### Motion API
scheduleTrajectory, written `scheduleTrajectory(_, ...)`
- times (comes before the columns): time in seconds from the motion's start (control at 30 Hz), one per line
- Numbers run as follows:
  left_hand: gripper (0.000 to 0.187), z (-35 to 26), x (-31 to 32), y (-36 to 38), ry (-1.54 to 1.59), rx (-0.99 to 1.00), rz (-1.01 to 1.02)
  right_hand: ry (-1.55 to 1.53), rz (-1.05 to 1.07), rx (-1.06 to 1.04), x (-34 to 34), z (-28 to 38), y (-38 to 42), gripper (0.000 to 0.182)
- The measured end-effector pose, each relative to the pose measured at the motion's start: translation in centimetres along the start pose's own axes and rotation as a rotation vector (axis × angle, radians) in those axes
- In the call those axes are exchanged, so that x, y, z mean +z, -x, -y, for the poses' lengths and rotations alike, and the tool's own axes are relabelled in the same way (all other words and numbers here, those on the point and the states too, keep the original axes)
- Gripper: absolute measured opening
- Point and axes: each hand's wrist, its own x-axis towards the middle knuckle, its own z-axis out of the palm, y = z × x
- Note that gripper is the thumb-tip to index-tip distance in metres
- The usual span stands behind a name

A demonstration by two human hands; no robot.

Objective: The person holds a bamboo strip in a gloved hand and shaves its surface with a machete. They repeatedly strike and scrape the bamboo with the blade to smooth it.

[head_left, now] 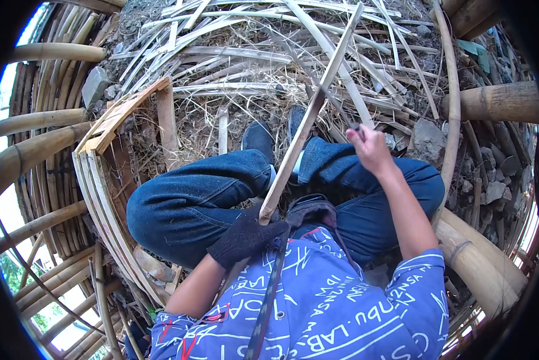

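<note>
A long pale bamboo strip slants from my lap up toward the top right. My left hand, in a dark knitted glove, is closed round its lower end near my waist. My bare right hand is closed above my right knee on the handle of a long dark blade. The blade runs up and left from the fist and crosses the strip about midway. Most of the handle is hidden in the fingers.
Split bamboo strips and shavings litter the ground ahead. A wooden frame stands at my left. Thick bamboo poles and grey stones lie to the right. More poles project at the left.
</note>
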Motion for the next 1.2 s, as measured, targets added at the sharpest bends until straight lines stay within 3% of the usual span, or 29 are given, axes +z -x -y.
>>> scheduleTrajectory(0.07,0.028,0.8,0.3,-0.8,0.104,0.071,-0.082,-0.034,0.118,-0.111,0.6,1.9,1.6,0.050)
scheduleTrajectory(0.23,0.036,-0.2,0.3,-0.2,0.025,0.039,-0.052,0.053,0.266,-0.361,2.8,4.4,3.2,0.050)
scheduleTrajectory(0.47,0.033,0.4,0.7,-0.5,0.032,0.044,-0.075,0.159,0.242,-0.269,0.6,1.2,-0.2,0.055)
scheduleTrajectory(0.57,0.031,-0.6,0.6,-0.1,0.027,0.036,-0.083,0.224,0.169,-0.369,0.8,0.6,-0.8,0.054)
scheduleTrajectory(0.8,0.028,-0.1,0.4,-0.5,0.049,-0.036,-0.068,0.187,0.167,-0.321,1.4,2.8,0.9,0.055)
scheduleTrajectory(0.93,0.031,0.0,0.3,-0.4,0.036,-0.024,-0.051,0.178,0.215,-0.408,1.3,1.6,0.5,0.055)
scheduleTrajectory(1.07,0.033,-0.2,0.4,-0.7,0.133,0.000,-0.083,0.190,0.196,-0.292,1.6,1.6,0.2,0.055)
scheduleTrajectory(1.2,0.034,0.4,0.5,-0.2,0.021,-0.001,-0.120,0.219,0.226,-0.398,0.9,1.5,0.3,0.053)
